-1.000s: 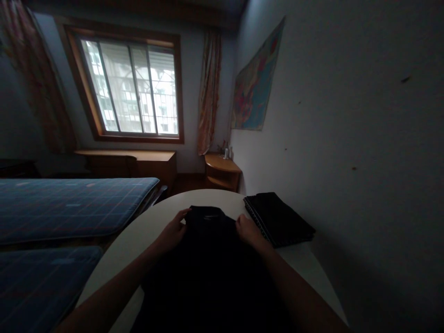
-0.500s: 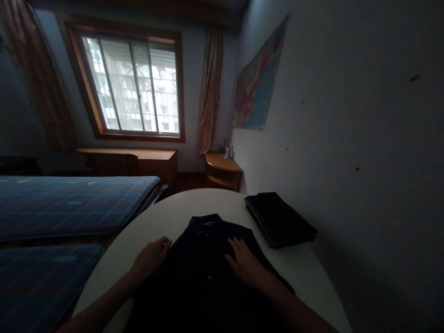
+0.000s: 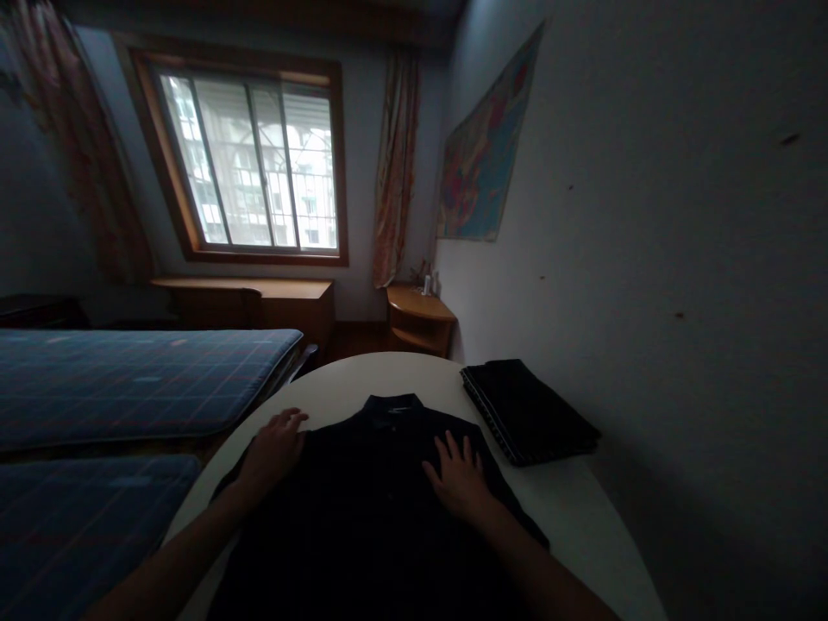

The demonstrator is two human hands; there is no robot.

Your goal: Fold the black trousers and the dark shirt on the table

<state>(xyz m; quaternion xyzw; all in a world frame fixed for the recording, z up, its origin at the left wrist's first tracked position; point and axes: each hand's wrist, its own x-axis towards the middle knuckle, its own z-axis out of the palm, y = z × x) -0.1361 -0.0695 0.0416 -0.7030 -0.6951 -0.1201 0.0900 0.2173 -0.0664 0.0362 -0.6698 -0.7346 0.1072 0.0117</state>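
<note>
Dark shirt [image 3: 381, 509] laid out on round table [image 3: 414, 366], hands at either side

Far left, plaid mattress [image 3: 142, 379], beside table. Next, left hand [image 3: 275, 448]: over shirt's left shoulder edge, fingers slightly bent; can't tell if it pinches cloth. Shirt in the middle, its body between and below both hands, collar [image 3: 392, 404] pointing away, between hands and farther off. Right hand [image 3: 458, 479]: open, fingers spread, on shirt's right chest. Rightmost, folded dark cloth stack [image 3: 527, 414] on table, near right hand, apart from it.

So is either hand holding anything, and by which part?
The right hand holds nothing: it is spread over the shirt. The left hand is at one shoulder of the shirt; whether it grips there can't be told.
</note>
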